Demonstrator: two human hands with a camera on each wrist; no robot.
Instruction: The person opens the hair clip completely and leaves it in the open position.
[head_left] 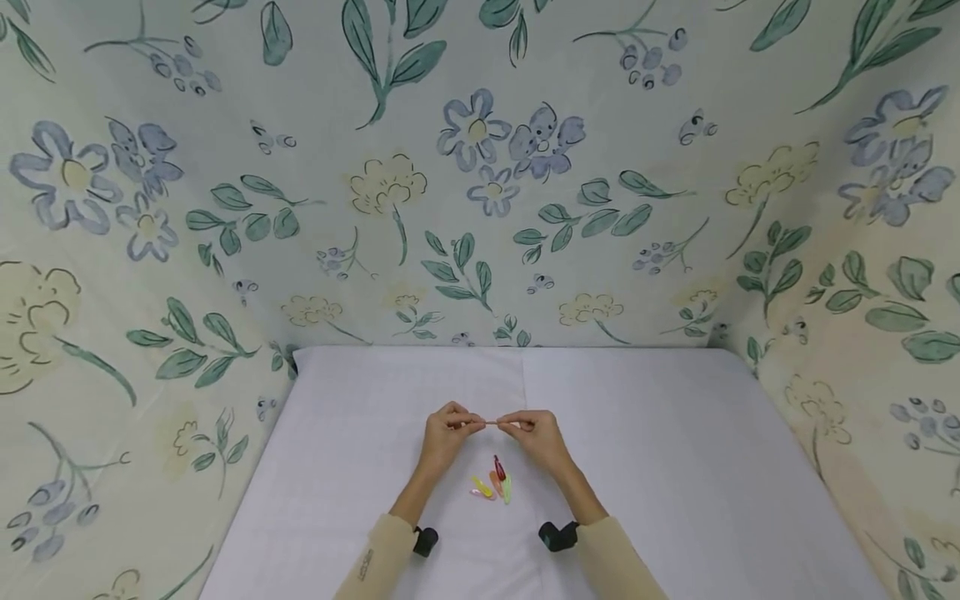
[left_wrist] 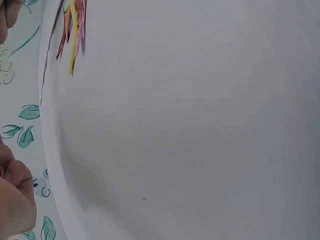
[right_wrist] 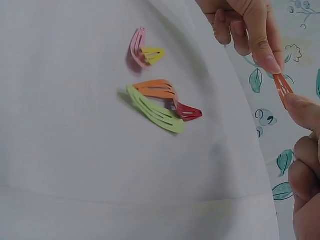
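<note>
An orange snap hair clip (right_wrist: 283, 90) is stretched between my two hands, raised over the table. The left hand (head_left: 452, 429) pinches one end of it between thumb and fingertips. At the other end, the right hand (head_left: 535, 432) pinches it the same way. The right wrist view shows the clip's slotted middle bare between the two thumbs. Nearer to me, below the hands, lies a loose group of snap clips: a light green clip (right_wrist: 155, 112), another orange clip (right_wrist: 156, 89), a red clip (right_wrist: 190, 112), a pink clip (right_wrist: 136, 47) and a yellow clip (right_wrist: 152, 55).
A white cloth covers the table (head_left: 360, 392), with a crease running down near its middle. Floral fabric (head_left: 480, 250) hangs behind the table and along both sides. Dark wrist cameras are strapped on near the beige sleeves (head_left: 378, 554).
</note>
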